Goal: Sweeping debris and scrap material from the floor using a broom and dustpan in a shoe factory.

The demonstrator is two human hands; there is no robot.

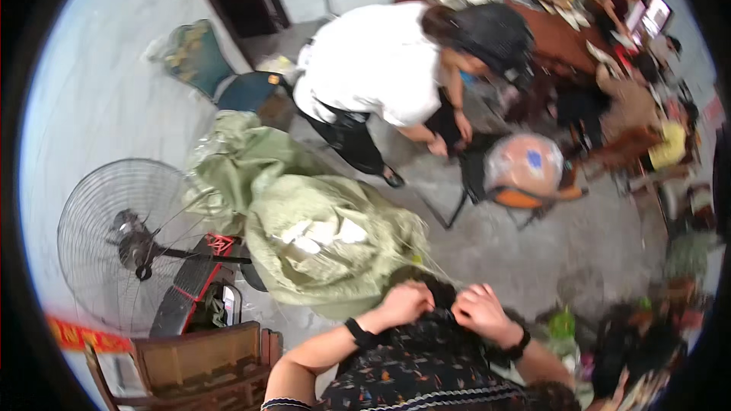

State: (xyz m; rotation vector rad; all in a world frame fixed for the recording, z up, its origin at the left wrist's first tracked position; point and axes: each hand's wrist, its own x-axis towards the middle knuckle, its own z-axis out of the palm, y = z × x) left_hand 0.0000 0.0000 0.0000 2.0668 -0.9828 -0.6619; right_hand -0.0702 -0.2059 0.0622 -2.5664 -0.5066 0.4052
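Both my hands are raised close together in front of my dark printed clothing (426, 361). My left hand (406, 303) has its fingers curled and closed at the edge of a dark, fuzzy-looking item (428, 287). On the other side of that item, my right hand (481, 309) is closed too, its fingertips drawn together. The dark item lies between the two hands; blur hides its kind and what each hand grips. Just beyond my left hand stands a large pale green woven sack (358, 198), rolled open, with white pieces (324, 234) inside.
A standing fan (137, 243) and a wooden chair (202, 365) are at the left. Ahead, a person in a white top (373, 61) bends beside a chair with a plastic-covered back (525, 164). Several people sit around a reddish-brown table (552, 34) at far right. Bags and clutter (640, 335) lie at the right.
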